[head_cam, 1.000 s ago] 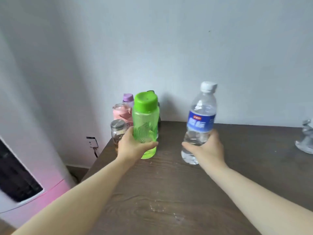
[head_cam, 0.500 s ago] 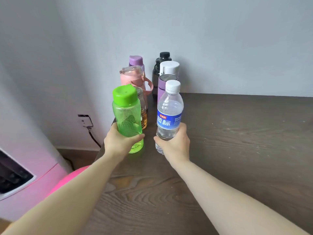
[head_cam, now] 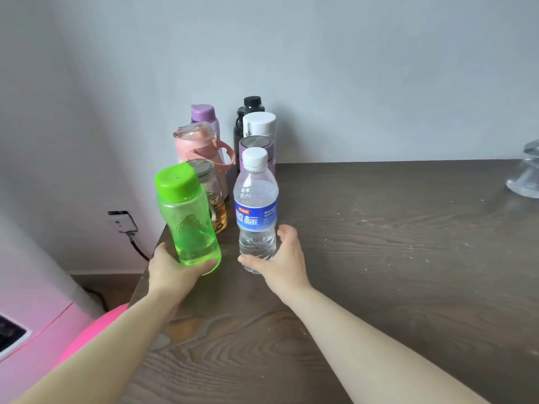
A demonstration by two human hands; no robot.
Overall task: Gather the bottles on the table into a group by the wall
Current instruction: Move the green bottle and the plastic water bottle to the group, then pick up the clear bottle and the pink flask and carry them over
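Left hand (head_cam: 172, 272) gripped the green bottle (head_cam: 186, 220) low; right hand (head_cam: 280, 260) lay spread, loosely cupping the water bottle (head_cam: 256, 208). Both bottles stood on the dark wood table (head_cam: 379, 272), before the others clustered against the grey wall (head_cam: 350, 68). Left of the table hung a socket (head_cam: 122, 221).

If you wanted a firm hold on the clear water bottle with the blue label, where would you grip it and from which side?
Grip the clear water bottle around its ribbed lower body, below the blue label, coming from the near right, where the right hand already is. It stands upright; the green bottle crowds its left and the grouped bottles stand behind, so only that side is free.
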